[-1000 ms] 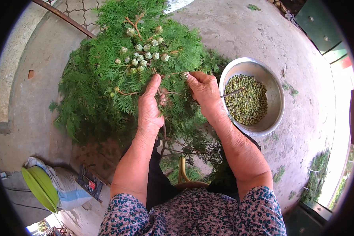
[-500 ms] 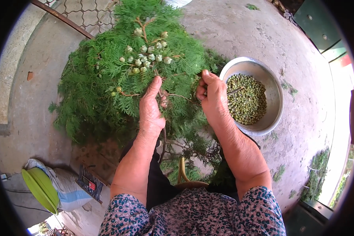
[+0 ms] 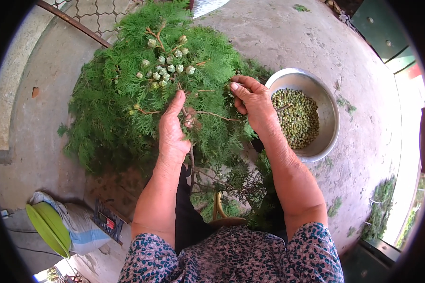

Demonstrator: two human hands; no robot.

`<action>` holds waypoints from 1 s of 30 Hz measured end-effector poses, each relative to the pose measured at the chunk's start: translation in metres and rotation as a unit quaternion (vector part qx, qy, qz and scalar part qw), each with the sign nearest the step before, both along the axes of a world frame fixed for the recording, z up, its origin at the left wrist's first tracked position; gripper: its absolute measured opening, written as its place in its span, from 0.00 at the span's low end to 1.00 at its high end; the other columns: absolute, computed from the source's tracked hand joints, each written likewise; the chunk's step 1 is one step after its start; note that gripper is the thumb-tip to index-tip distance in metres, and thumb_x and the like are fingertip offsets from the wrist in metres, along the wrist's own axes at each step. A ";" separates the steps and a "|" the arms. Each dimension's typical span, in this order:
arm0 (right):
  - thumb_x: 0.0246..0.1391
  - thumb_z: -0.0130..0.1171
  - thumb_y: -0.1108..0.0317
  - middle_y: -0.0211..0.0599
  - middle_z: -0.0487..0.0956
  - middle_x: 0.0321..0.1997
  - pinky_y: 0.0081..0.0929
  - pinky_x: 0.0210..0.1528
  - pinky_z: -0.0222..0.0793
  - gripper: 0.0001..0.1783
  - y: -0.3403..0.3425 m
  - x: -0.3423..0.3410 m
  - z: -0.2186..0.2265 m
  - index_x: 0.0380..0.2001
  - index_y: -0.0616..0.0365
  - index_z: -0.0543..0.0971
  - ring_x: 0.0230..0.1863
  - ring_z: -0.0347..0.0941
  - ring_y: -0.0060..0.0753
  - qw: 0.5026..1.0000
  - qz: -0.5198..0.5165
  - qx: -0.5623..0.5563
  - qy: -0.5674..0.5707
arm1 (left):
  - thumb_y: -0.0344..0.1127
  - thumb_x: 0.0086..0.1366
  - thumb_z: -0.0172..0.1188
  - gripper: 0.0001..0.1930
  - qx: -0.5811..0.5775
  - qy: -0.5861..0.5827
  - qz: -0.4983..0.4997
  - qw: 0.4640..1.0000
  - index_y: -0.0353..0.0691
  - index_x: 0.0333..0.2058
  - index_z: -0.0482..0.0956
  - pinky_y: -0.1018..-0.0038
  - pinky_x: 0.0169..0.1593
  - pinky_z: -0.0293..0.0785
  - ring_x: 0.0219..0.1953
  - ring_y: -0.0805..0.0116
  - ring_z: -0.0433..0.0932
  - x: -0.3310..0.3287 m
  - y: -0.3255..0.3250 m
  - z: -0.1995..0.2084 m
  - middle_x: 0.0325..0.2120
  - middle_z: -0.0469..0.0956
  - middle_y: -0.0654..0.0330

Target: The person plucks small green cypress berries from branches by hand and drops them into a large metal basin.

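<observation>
A leafy conifer branch [image 3: 199,106] with flat green sprays and a cluster of pale green cones [image 3: 165,70] stands in front of me. My left hand [image 3: 173,126] is closed around its woody stem, thumb pointing up along it below the cones. To the right, my right hand [image 3: 252,100] has its fingers bent at the edge of the foliage, thumb and forefinger close together. What lies between those fingertips is too small to make out. Just beyond that wrist sits a round metal bowl [image 3: 329,134] holding many small green cones [image 3: 300,125] and a short brown twig [image 3: 285,107].
A big heap of cut greenery [image 3: 104,127] spreads over the concrete floor [image 3: 278,35]. Lower left are a lime-green basin [image 3: 47,228] and a grey-white sack [image 3: 82,231]. Loose green sprigs [image 3: 382,207] lie at the right. A rusty bar [image 3: 75,23] slants at upper left.
My left hand and the cone-bearing branch have shifted a little to the left. My right hand has moved slightly left, its forefinger now reaching further out over the thumb.
</observation>
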State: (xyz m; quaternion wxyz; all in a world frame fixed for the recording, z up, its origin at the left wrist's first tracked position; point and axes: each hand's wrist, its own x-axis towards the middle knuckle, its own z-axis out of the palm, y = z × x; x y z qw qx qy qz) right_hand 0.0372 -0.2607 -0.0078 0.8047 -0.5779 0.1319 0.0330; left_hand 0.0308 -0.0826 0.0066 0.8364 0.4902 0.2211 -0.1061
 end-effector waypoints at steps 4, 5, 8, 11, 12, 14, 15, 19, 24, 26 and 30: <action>0.48 0.61 0.69 0.24 0.70 0.20 0.14 0.17 0.56 0.15 0.007 0.002 -0.003 0.39 0.64 0.75 0.15 0.61 0.15 0.996 -0.013 -0.082 0.022 | 0.52 0.54 0.60 0.18 -0.001 -0.009 -0.024 1.000 0.43 0.33 0.73 0.80 0.18 0.60 0.14 0.79 0.62 -0.001 -0.004 0.000 0.15 0.63 0.70; 0.48 0.60 0.69 0.25 0.70 0.20 0.15 0.17 0.57 0.14 0.007 0.004 -0.006 0.37 0.64 0.75 0.15 0.61 0.16 0.996 -0.002 -0.087 0.030 | 0.52 0.55 0.59 0.18 -0.005 -0.013 -0.028 1.000 0.43 0.33 0.74 0.81 0.18 0.59 0.14 0.79 0.61 -0.001 -0.004 0.000 0.15 0.63 0.70; 0.49 0.58 0.70 0.26 0.71 0.20 0.15 0.17 0.57 0.10 0.005 0.004 -0.011 0.35 0.63 0.75 0.16 0.61 0.16 0.986 0.025 -0.165 0.006 | 0.51 0.55 0.59 0.17 0.000 -0.022 -0.030 0.999 0.43 0.32 0.75 0.82 0.18 0.59 0.14 0.80 0.61 0.000 -0.005 -0.003 0.16 0.64 0.70; 0.50 0.56 0.73 0.28 0.70 0.21 0.16 0.17 0.57 0.05 0.004 0.006 -0.011 0.32 0.62 0.74 0.16 0.61 0.17 0.983 -0.043 -0.176 0.025 | 0.49 0.54 0.61 0.15 0.009 -0.003 -0.017 1.000 0.44 0.30 0.75 0.83 0.18 0.59 0.15 0.80 0.61 -0.001 -0.008 -0.005 0.16 0.65 0.70; 0.50 0.56 0.73 0.28 0.70 0.21 0.16 0.17 0.57 0.05 0.003 0.006 -0.011 0.32 0.62 0.74 0.16 0.61 0.17 0.983 -0.043 -0.176 0.025 | 0.48 0.54 0.62 0.15 0.006 -0.010 -0.032 0.999 0.44 0.31 0.74 0.84 0.18 0.59 0.16 0.80 0.62 -0.002 -0.008 -0.007 0.17 0.66 0.69; 0.51 0.54 0.74 0.29 0.70 0.22 0.17 0.16 0.57 0.03 -0.001 0.006 -0.011 0.30 0.61 0.73 0.16 0.61 0.18 0.993 -0.113 -0.015 0.008 | 0.48 0.54 0.62 0.15 0.015 -0.011 -0.042 0.999 0.44 0.32 0.74 0.84 0.18 0.59 0.17 0.81 0.63 -0.006 -0.016 -0.006 0.18 0.66 0.69; 0.51 0.53 0.75 0.29 0.69 0.22 0.17 0.16 0.55 0.02 -0.003 0.006 -0.010 0.29 0.61 0.71 0.16 0.60 0.19 0.991 -0.129 0.006 0.019 | 0.48 0.54 0.62 0.15 0.014 -0.001 -0.044 0.999 0.44 0.32 0.74 0.85 0.18 0.59 0.18 0.81 0.63 -0.007 -0.019 -0.008 0.19 0.66 0.69; 0.53 0.49 0.76 0.29 0.66 0.21 0.18 0.14 0.53 0.01 -0.010 0.005 -0.020 0.28 0.61 0.69 0.18 0.60 0.20 0.973 -0.188 0.126 0.054 | 0.51 0.51 0.64 0.24 0.021 0.009 -0.062 0.998 0.39 0.40 0.75 0.85 0.21 0.56 0.21 0.81 0.62 -0.014 -0.026 -0.013 0.22 0.67 0.70; 0.52 0.50 0.76 0.32 0.69 0.20 0.17 0.16 0.56 0.02 -0.063 0.007 -0.016 0.28 0.64 0.70 0.17 0.61 0.20 0.960 -0.270 0.073 -0.003 | 0.49 0.54 0.62 0.16 0.008 -0.013 0.006 1.000 0.43 0.29 0.71 0.79 0.20 0.63 0.17 0.78 0.61 -0.006 -0.014 -0.008 0.17 0.64 0.67; 0.51 0.51 0.77 0.34 0.71 0.22 0.17 0.17 0.60 0.04 -0.079 0.004 -0.015 0.31 0.65 0.70 0.18 0.64 0.22 0.961 -0.274 0.031 0.011 | 0.50 0.53 0.62 0.18 0.005 -0.027 0.012 1.000 0.43 0.31 0.69 0.77 0.21 0.65 0.17 0.77 0.61 -0.003 -0.007 -0.008 0.17 0.64 0.67; 0.48 0.52 0.79 0.42 0.74 0.35 0.25 0.36 0.70 0.13 -0.120 -0.008 -0.026 0.39 0.66 0.71 0.36 0.72 0.33 0.918 -0.388 -0.073 0.043 | 0.50 0.52 0.63 0.20 -0.029 -0.041 0.043 0.998 0.42 0.33 0.68 0.76 0.21 0.65 0.17 0.76 0.61 0.004 0.003 -0.006 0.18 0.64 0.66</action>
